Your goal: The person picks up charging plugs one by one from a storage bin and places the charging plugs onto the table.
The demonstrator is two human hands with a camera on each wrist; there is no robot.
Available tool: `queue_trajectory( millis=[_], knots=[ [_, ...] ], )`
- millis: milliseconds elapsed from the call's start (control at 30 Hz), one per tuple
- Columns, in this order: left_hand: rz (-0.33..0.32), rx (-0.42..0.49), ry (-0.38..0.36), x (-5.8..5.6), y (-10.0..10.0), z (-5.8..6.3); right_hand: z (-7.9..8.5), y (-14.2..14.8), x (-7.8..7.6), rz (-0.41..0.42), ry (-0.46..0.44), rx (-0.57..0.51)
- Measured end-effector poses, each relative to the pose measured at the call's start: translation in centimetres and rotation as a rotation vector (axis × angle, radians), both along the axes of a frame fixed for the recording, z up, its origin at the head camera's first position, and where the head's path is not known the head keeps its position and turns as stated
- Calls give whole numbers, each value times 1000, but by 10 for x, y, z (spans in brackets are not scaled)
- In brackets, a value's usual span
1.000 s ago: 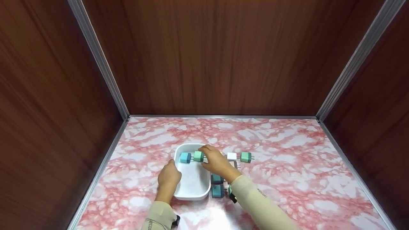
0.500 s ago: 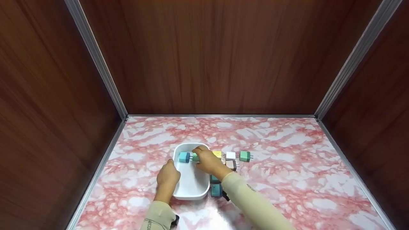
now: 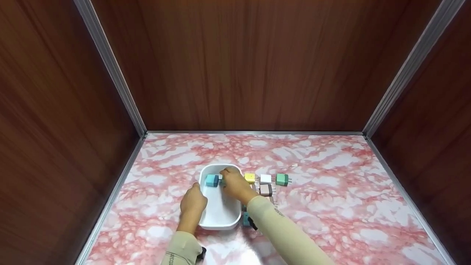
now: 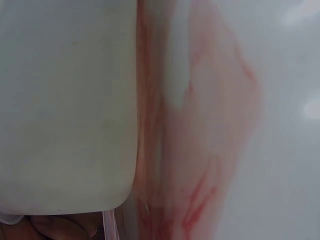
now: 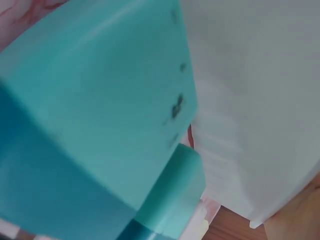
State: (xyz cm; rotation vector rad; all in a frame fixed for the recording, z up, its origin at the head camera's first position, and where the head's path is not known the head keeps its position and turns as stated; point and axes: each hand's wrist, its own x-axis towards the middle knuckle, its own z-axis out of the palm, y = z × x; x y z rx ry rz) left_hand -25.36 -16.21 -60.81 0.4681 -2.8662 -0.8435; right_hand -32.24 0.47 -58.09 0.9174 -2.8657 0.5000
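Note:
A white plastic tray [image 3: 220, 213] stands on the table in the head view. My left hand [image 3: 193, 203] grips its left rim, and fingers [image 4: 65, 227] show past the tray's edge in the left wrist view. Inside, at the far end, lies a blue charger plug [image 3: 211, 180] with a darker end. Just right of it my right hand [image 3: 235, 186] pinches a green charger plug [image 3: 223, 182], which the fingers mostly cover. Close to the right wrist camera, a teal charger plug [image 5: 110, 100] sits beside the tray's outer wall [image 5: 240, 100].
Right of the tray, several charger plugs lie on the marbled table: a yellow one [image 3: 250, 178], a white one [image 3: 265, 179], a green-bodied one [image 3: 282, 179] and a beige one [image 3: 266, 190]. My right forearm partly hides others. Dark wooden panels [image 3: 254, 73] enclose the table.
My right hand has moved left inside the tray, and the green charger plug shifts left with it, closer to the blue one. My left hand stays at the rim.

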Motion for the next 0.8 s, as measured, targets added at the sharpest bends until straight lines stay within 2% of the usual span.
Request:
queue_trajectory(
  millis=[200, 467, 633, 800],
  knots=[
    [-5, 8, -9, -1, -1, 0, -1, -5, 1, -50, 73, 51],
    [-5, -6, 6, -2, -1, 1, -9, -11, 1, -88, 257, 234],
    [-11, 0, 9, 0, 0, 2, -11, -13, 1, -106, 273, 256],
    [-2, 6, 7, 1, 0, 1, -12, -10, -2, -73, 265, 242]
  ],
)
